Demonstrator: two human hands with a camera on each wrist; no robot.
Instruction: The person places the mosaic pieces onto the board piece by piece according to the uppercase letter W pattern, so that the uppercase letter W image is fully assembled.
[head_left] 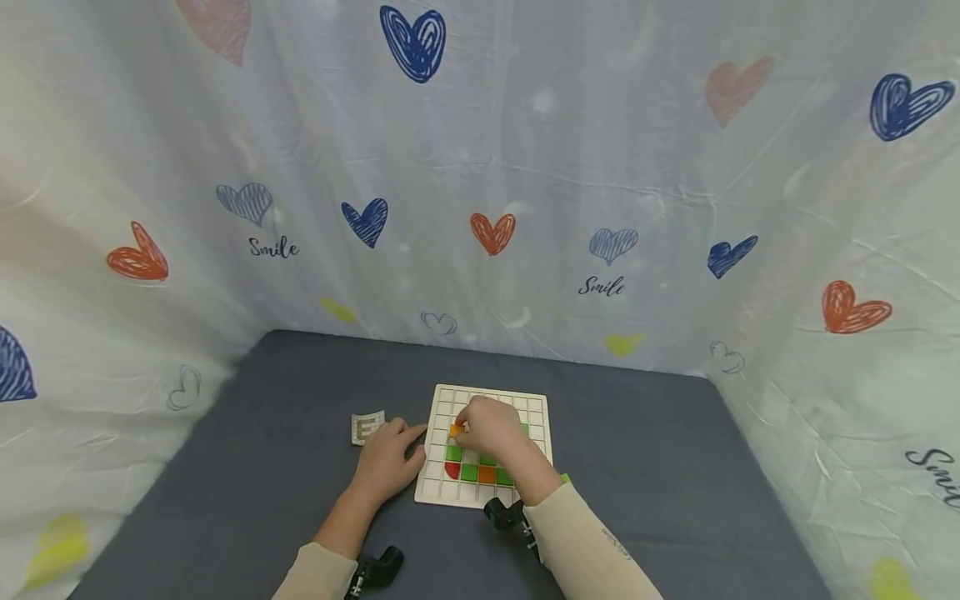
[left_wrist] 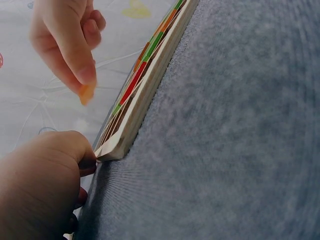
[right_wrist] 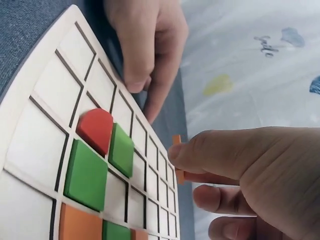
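A pale wooden grid board (head_left: 425, 493) lies on the table. My right hand (head_left: 492, 425) is over its middle, pinching a small orange tile (right_wrist: 179, 170) between thumb and finger, above the cells in the right wrist view. My left hand (head_left: 389, 460) rests at the board's left edge, fingertips touching or very near the rim, fingers loosely extended. Set in the grid are a rounded red tile (right_wrist: 95, 130), green tiles (right_wrist: 86, 175) and an orange tile (right_wrist: 80, 222). In the head view, my right hand and forearm hide part of the grid.
A small printed card (head_left: 367, 427) lies left of the board, beside my left hand. Something bright green (head_left: 566, 478) shows past my right wrist, mostly hidden. The dark grey tabletop (head_left: 660, 467) meets a white curtain (head_left: 540, 308) with hearts at the back and sides.
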